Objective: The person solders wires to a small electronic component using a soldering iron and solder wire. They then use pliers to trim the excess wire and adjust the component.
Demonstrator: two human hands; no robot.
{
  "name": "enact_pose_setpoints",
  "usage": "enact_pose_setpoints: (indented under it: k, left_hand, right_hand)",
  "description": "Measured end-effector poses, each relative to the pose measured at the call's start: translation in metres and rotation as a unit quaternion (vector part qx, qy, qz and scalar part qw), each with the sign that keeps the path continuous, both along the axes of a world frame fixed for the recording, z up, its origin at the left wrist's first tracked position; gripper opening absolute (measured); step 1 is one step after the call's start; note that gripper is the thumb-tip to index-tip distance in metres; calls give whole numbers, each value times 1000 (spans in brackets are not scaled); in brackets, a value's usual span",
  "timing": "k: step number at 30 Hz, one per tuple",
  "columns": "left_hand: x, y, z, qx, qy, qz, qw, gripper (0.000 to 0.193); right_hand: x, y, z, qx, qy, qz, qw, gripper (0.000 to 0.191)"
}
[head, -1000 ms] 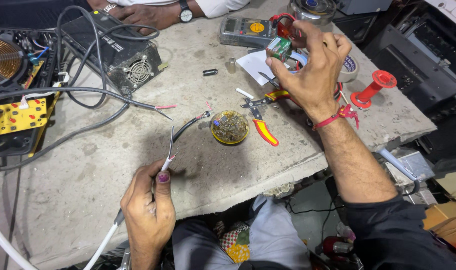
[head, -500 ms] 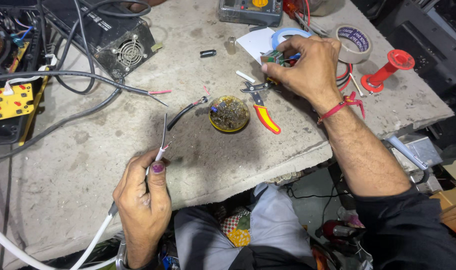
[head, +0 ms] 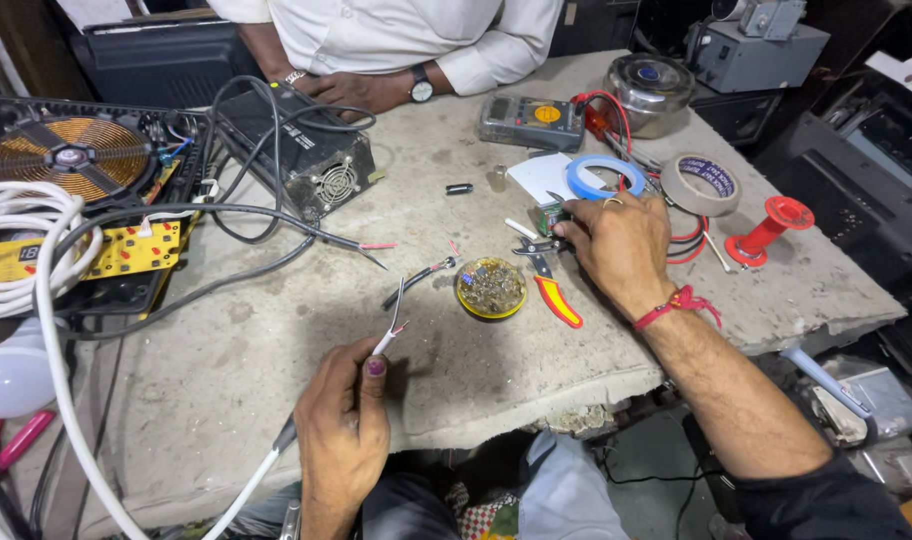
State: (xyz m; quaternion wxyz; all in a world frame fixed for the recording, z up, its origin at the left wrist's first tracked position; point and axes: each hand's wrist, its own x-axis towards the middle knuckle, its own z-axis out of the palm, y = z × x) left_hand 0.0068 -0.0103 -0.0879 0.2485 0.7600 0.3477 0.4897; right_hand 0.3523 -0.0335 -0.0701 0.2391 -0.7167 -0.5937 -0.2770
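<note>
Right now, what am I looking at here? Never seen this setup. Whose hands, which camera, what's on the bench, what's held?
One view only: a camera on the worker's head, looking down at a rough grey workbench. No robot, just two bare hands. The left hand pinches a white cable with its stripped wire ends pointing up. The right hand rests on the bench by the yellow-and-red-handled cutters, over a small item I cannot identify. Nearby lie a round tin of small parts, a blue tape roll, a multimeter and an opened induction cooker. The hands across the bench belong to another person.
</note>
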Motion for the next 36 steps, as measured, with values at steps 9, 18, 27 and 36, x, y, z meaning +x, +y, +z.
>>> enact_pose_setpoints:
  k: [9,18,27,36]
  left_hand:
    - [-4,-1,-1,25,-10,-13,1000,18]
    - [-5,-1,-1,21,-17,-19,999,18]
    - [-6,-1,4,5,-19,-18,1000,20]
    - [-10,-6,-5,1,-34,-36,999,19]
  right_hand:
    - [-3,1,-4,-10,-22,4,1000,18]
    - [-5,8,1,-75,-13,7,997,12]
    - [12,9,7,-180,26,17,983,29]
    - [13,-17,45,-253,150,3,956,44]
